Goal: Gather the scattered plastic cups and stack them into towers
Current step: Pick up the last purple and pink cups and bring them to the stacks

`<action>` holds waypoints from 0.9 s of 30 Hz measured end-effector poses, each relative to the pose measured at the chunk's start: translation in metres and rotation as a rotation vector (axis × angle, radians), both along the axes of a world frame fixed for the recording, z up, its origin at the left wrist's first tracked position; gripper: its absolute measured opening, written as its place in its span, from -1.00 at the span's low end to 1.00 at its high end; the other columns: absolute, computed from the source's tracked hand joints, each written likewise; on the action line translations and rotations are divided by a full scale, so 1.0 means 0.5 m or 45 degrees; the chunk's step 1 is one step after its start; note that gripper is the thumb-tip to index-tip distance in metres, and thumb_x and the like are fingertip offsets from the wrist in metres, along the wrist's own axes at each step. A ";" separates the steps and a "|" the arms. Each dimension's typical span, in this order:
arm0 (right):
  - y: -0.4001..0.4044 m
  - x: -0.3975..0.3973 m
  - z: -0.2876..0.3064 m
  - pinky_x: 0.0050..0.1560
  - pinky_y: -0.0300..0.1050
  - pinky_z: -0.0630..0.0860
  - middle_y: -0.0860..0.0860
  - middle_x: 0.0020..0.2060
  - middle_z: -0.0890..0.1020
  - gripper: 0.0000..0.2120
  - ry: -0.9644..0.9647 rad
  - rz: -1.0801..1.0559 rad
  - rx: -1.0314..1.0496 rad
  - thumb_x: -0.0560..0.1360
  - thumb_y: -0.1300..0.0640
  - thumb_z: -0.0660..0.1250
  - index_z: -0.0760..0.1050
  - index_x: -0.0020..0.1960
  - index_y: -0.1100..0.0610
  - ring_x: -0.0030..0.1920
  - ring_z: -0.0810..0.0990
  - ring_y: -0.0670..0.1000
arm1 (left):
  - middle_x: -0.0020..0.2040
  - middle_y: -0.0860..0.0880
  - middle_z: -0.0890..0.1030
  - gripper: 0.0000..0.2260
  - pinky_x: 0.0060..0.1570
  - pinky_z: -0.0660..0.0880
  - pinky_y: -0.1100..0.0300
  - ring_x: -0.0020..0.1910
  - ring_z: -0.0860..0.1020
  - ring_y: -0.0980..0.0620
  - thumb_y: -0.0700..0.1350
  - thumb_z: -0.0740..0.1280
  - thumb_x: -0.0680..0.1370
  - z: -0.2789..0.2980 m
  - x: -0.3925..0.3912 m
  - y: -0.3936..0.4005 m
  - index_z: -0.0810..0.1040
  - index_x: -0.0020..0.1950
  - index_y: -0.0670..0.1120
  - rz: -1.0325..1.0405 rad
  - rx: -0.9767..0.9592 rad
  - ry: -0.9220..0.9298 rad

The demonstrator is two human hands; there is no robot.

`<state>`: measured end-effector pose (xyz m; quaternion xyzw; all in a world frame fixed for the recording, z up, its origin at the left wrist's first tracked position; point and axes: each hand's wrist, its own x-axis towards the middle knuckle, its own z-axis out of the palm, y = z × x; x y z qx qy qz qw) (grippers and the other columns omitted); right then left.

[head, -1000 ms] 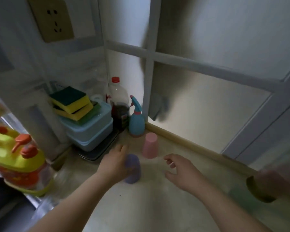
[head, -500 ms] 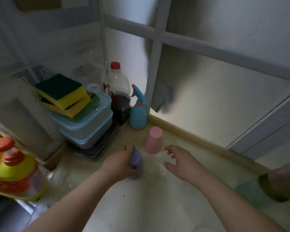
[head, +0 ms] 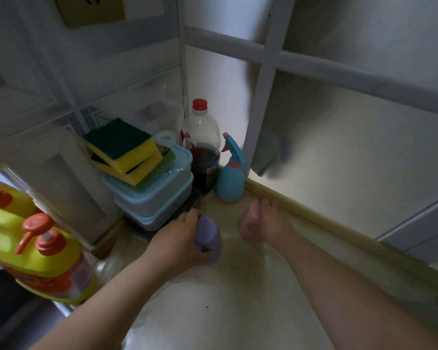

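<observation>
change: right hand (head: 266,223) now wraps the pink cup (head: 250,221); half a second ago it hovered open just short of it, cup standing free
change 2: purple cup (head: 209,239) sits further into the left hand (head: 180,242) than before, and looks tilted (motion blur, hard to say how much)
left hand: fingers and thumb curled round the purple cup, gripping it from the left side; thumb up near the cup's top end, forearm coming in from lower left
right hand: fingers curled over the pink cup from the right, gripping it; most of the cup hidden by the hand, only its left side and top show; forearm runs in from lower right
purple cup: in the left hand, over the counter (head: 238,311), just in front of the stacked boxes; cannot tell if it touches the counter
pink cup: in the right hand, near the spray bottle (head: 230,183) and close to the ledge (head: 339,223) at the back; contact with counter not visible
cups to each other: apart, side by side, purple on the left
corner: dark bottle (head: 202,157) with red cap beside the spray bottle; two pale blue boxes (head: 154,200) stacked, sponges (head: 124,150) on top
far left: yellow bottle (head: 36,248) with orange pump, close to camera, blurred
</observation>
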<state>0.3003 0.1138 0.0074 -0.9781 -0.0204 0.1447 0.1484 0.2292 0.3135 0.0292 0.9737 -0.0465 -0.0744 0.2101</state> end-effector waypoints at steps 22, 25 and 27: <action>-0.379 -0.345 0.439 -0.15 -0.22 0.42 -0.09 0.06 0.47 -0.39 -0.464 -0.035 0.361 0.28 0.04 0.42 0.26 0.26 -0.05 -0.02 0.50 -0.04 | 0.11 0.02 0.53 -0.43 -0.01 0.52 0.06 0.01 0.51 -0.02 0.12 0.45 0.24 0.330 -0.121 -0.363 0.35 0.19 0.09 -0.419 -0.218 -0.436; -0.463 -0.417 0.499 -0.14 -0.19 0.47 -0.07 0.06 0.52 -0.44 -0.520 -0.016 0.282 0.27 0.02 0.42 0.30 0.21 -0.07 -0.04 0.52 -0.05 | 0.04 0.01 0.55 -0.48 -0.07 0.52 0.02 -0.06 0.51 -0.03 0.14 0.41 0.19 0.393 -0.171 -0.459 0.36 0.09 0.10 -0.491 -0.291 -0.485; -0.522 -0.463 0.529 -0.11 -0.17 0.50 -0.07 0.05 0.54 -0.48 -0.533 -0.028 0.250 0.27 0.02 0.42 0.32 0.18 -0.09 -0.04 0.54 -0.04 | 0.02 0.01 0.55 -0.48 -0.07 0.52 0.02 -0.07 0.51 -0.04 0.13 0.41 0.18 0.427 -0.204 -0.524 0.36 0.08 0.10 -0.538 -0.336 -0.498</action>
